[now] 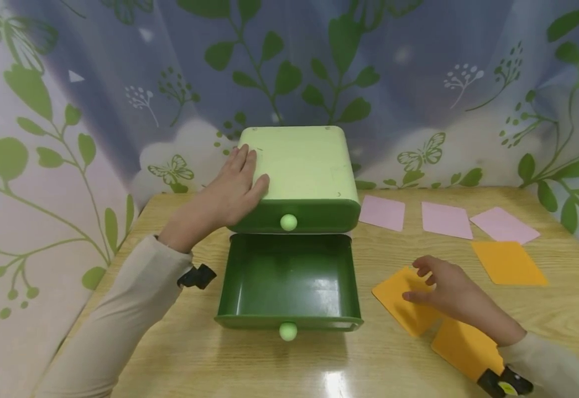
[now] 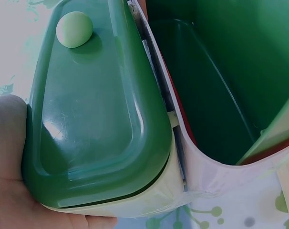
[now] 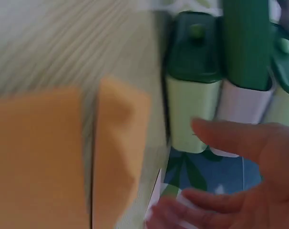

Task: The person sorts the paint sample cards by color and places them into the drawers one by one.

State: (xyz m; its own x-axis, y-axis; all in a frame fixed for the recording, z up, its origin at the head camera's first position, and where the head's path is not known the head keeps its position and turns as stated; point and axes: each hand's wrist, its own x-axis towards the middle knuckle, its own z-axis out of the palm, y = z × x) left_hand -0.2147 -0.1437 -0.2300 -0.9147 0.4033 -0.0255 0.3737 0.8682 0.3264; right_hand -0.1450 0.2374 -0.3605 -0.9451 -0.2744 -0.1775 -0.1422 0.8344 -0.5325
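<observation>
As a person's left hand (image 1: 234,190) rests on the left side of a pale green drawer unit's top, fingers straight and gripping nothing, the right hand (image 1: 450,290) hovers over an orange card (image 1: 394,296) to the right, fingers loosely bent, thumb apart, with nothing in its hold. The drawer unit (image 1: 299,163) stands at the middle of a wood-grain counter (image 1: 180,342). Its upper drawer (image 1: 256,214) is closed; the dark green drawer (image 1: 291,276) below is pulled out toward the near side, a round light green knob (image 1: 288,331) on its front. A second orange card (image 1: 460,342) lies just beside the first, on the near side, partly under the right forearm; a third (image 1: 510,262) lies farther right. Three pink cards (image 1: 447,220) form a row on the far right, the rightmost meeting that third orange card. Leaf-printed cloth (image 1: 289,33) hangs behind.
</observation>
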